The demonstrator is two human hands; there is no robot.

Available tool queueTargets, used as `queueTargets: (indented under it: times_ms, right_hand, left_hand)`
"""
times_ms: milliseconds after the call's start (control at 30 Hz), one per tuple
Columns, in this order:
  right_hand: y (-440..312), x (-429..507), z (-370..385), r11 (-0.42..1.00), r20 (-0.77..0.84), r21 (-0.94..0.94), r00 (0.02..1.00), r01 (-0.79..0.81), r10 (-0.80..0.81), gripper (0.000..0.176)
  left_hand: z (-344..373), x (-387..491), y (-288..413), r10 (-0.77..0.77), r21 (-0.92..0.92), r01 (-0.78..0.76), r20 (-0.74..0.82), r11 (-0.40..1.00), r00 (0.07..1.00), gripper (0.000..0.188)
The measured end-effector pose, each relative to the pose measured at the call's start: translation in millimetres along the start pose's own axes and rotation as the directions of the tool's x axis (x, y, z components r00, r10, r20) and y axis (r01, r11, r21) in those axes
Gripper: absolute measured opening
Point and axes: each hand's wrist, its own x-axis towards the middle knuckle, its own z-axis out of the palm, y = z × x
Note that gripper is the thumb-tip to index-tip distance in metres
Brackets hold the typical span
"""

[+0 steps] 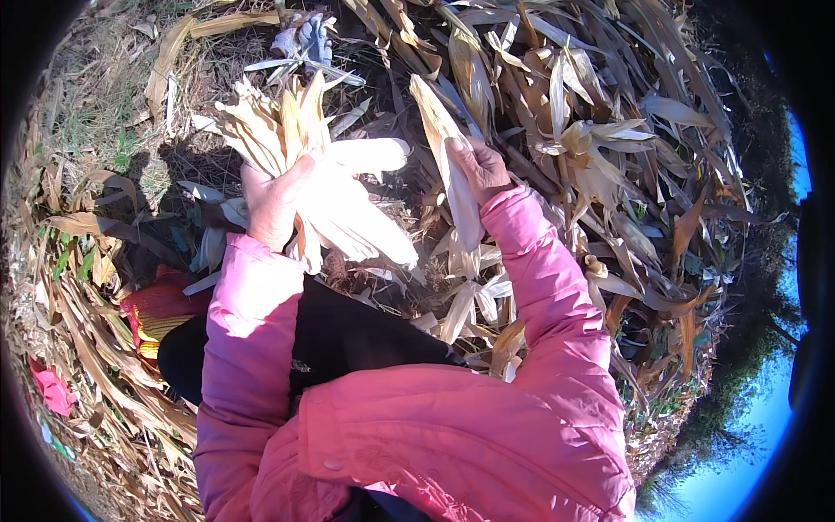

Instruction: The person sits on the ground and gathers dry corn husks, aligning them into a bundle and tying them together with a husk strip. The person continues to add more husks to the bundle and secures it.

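In the head view, my left hand (277,196) is closed around a thick bundle of dry, pale corn husks (355,209). The bundle fans out above and to the right of the fist, and strong sunlight washes out part of it. To the right, my right hand (479,166) grips a long, pointed piece of dry corn husk (443,147), its tip up and left; whether an ear is inside I cannot tell. The two hands are apart, over ground strewn with husks.
Dry corn stalks and leaves (607,156) are heaped on the right, more (111,365) at lower left. A red and yellow mesh bag (153,313) lies beside my dark-clothed leg. A grey-blue crumpled thing (303,42) is at the top, a pink one (53,389) far left.
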Motion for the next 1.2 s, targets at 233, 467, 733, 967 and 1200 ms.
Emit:
queueTargets:
  times_ms: [233, 467, 733, 967, 1200]
  right_hand:
    - [-93, -57, 42, 0.908, 0.113, -0.231, 0.936, 0.350, -0.333, 0.030]
    - [-132, -91, 88, 0.501, 0.214, -0.545, 0.690, 0.672, -0.692, 0.012]
    - [-162, -144, 123, 0.453, 0.411, -0.194, 0.492, 0.870, -0.768, 0.062]
    - [-184, -194, 164, 0.559, 0.639, -0.121, 0.495, 0.821, -0.589, 0.115]
    - [-155, -197, 182, 0.647, 0.593, 0.183, 0.442, 0.741, -0.673, 0.075]
  left_hand:
    - [37, -43, 32, -0.074, 0.022, 0.073, 0.088, 0.997, 0.993, 0.035]
    - [42, -79, 74, 0.067, -0.078, -0.051, 0.214, 0.996, 0.975, 0.052]
    - [25, -146, 116, 0.283, -0.152, -0.292, -0.078, 0.944, 0.956, 0.050]
    - [26, -219, 151, 0.351, -0.012, -0.361, -0.206, 0.932, 0.913, 0.052]
    - [9, -231, 115, 0.236, -0.064, -0.255, -0.217, 0.965, 0.947, 0.053]
